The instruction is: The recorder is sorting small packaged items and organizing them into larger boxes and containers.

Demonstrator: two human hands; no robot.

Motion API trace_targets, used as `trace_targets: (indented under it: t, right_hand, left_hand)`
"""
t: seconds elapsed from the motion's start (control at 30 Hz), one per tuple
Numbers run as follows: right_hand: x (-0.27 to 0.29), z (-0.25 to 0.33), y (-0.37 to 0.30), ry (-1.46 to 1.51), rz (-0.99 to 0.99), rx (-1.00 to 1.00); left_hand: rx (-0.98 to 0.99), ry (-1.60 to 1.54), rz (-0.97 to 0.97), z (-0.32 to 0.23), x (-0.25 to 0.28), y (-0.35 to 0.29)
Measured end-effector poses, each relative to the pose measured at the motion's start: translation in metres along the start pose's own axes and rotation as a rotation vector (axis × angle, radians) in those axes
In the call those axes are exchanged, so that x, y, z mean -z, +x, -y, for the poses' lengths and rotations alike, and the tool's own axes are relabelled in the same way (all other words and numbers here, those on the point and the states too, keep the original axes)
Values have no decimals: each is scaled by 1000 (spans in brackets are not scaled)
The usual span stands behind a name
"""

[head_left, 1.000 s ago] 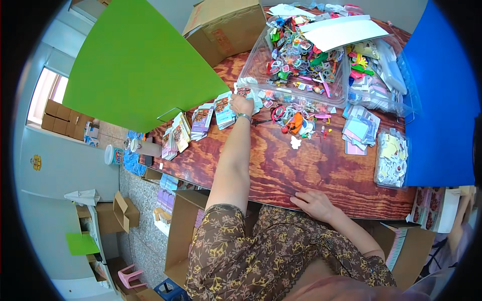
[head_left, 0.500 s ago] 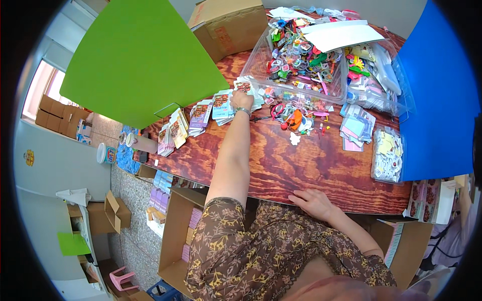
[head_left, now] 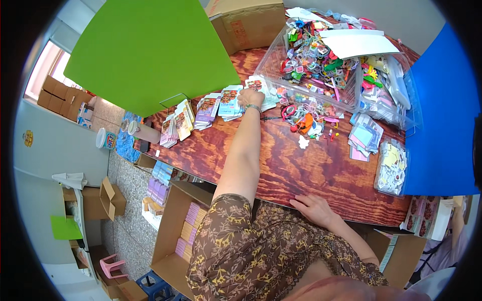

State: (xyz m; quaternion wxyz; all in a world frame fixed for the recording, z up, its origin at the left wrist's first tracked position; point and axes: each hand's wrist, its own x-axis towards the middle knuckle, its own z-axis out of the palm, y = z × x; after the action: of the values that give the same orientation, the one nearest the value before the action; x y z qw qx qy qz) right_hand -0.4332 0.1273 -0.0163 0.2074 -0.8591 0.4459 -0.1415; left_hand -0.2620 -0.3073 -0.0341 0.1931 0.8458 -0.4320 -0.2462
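My left hand (head_left: 249, 99) reaches far across the table, its fingers curled closed at the pile of pale green printed cards (head_left: 270, 99); the fingertips are partly hidden. Next to it lies a pile of light blue cards (head_left: 230, 103). Further left in the row are purple cards (head_left: 206, 110), yellow cards (head_left: 184, 119) and pink cards (head_left: 169, 130), fanned in loose stacks. My right hand (head_left: 312, 208) rests at the table's near edge with its fingers stretched out, holding nothing.
Clear plastic bins (head_left: 311, 90) at the back hold many small colourful trinkets, with more trinkets (head_left: 306, 123) loose in front. Pastel cards (head_left: 365, 135) and a clear box of cut-outs (head_left: 391, 168) lie right. A green panel (head_left: 150, 55) and blue panel (head_left: 442, 120) flank the wooden table (head_left: 301, 170).
The whole view has shifted a little, so the table sits further right in it. My left hand stays at the cards, and my right hand still rests at the edge.
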Motion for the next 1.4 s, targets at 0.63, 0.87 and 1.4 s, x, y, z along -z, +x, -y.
trace_targets:
  t: [0.63, 0.87, 1.4]
  right_hand:
    - [14, -25, 42, -147, -351, 48]
    - [33, -49, 73, -8, -429, -153]
    - [8, -113, 135, 480, -468, -668]
  left_hand:
    - [-880, 31, 269, 112, 83, -110]
    - [-1074, 352, 186, 123, 74, -192]
    - [-955, 76, 638, 156, 74, -141]
